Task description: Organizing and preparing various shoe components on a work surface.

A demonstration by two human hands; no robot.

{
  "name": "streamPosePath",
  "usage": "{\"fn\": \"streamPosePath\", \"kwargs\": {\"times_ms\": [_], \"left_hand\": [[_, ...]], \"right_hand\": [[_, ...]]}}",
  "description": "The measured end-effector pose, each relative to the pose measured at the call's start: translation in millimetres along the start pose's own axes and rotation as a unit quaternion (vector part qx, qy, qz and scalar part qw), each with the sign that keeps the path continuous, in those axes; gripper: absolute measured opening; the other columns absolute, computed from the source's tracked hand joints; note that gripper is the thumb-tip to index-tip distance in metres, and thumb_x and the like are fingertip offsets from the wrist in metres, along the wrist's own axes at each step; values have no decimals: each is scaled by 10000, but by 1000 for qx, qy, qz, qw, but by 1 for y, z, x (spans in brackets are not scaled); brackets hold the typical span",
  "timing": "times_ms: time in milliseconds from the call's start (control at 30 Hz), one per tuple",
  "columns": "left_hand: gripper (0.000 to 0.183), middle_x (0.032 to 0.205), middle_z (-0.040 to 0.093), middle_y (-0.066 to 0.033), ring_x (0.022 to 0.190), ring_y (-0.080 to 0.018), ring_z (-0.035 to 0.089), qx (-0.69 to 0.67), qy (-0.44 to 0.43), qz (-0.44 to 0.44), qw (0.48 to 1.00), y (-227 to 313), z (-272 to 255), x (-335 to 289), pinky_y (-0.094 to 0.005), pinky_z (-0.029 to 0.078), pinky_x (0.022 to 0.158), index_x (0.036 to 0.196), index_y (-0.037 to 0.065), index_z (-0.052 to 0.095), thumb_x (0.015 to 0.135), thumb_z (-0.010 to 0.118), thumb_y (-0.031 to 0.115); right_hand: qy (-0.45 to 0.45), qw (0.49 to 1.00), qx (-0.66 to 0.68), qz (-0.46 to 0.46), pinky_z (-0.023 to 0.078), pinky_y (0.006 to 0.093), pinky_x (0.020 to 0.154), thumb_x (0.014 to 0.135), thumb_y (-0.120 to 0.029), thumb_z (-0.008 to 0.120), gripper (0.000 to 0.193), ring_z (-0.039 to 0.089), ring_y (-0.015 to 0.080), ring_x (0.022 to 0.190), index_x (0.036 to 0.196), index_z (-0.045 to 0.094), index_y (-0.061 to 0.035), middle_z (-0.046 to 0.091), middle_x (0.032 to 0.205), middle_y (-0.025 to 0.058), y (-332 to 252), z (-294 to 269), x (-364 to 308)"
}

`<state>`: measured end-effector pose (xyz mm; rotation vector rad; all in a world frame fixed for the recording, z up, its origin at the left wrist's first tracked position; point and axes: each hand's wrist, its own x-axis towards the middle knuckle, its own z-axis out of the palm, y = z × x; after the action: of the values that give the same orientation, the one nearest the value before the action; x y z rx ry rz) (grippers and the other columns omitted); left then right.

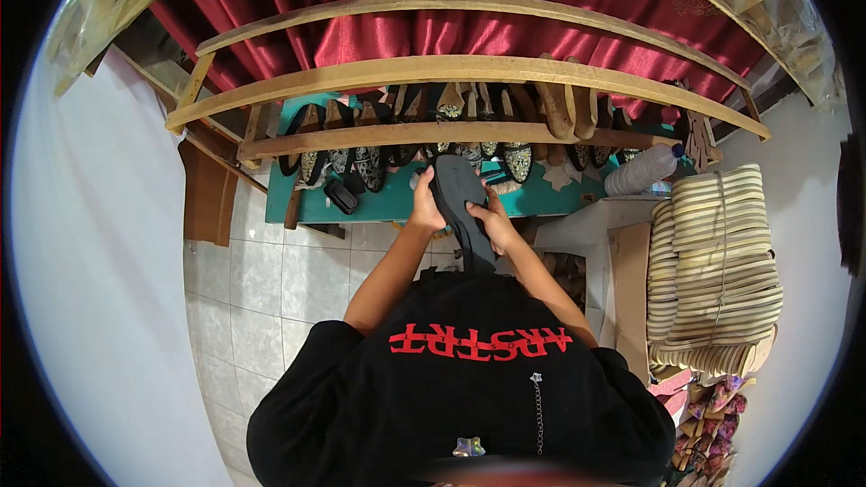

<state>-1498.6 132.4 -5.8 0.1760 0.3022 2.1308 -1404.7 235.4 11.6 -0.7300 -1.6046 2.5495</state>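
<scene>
Between my two hands is a black shoe sole (460,188), held over the near edge of the green table, its far end pointing away from me. My left hand (426,205) grips its left side, with the thumb along the edge. On its right side my right hand (492,221) is closed, the thumb pressed on the flat face. A darker strip runs along the left edge; whether it is a second piece I cannot tell. Beyond the hands stands a row of black shoes with patterned uppers (369,155), partly hidden by a wooden bar.
Wooden rack bars (469,70) cross above the green table (383,207). A small black object (341,197) lies left on it. At right are a clear plastic bottle (642,171), wooden shoe lasts (553,104) and a string-tied stack of striped sole-shaped pieces (722,261).
</scene>
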Motion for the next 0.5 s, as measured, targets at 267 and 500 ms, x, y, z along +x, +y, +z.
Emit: {"fn": "streamPosePath", "kwargs": {"times_ms": [267,500], "left_hand": [[444,980,517,-188,934,-348,507,27,39,80,996,3,-14,-12,-471,408,846,1156,185,420,732,476,306],[340,986,535,-165,969,-347,506,-22,148,121,981,-1,-18,-22,-461,388,879,1037,125,458,721,486,247]], "right_hand": [[-99,946,-299,-73,351,332,911,743,-268,645,911,399,273,1135,1331,12,21,363,1239,228,22,-3,-4],[-137,831,-537,51,257,341,1003,540,-482,739,1245,270,365,1232,1312,-75,60,230,1312,306,10,9,-21]]}}
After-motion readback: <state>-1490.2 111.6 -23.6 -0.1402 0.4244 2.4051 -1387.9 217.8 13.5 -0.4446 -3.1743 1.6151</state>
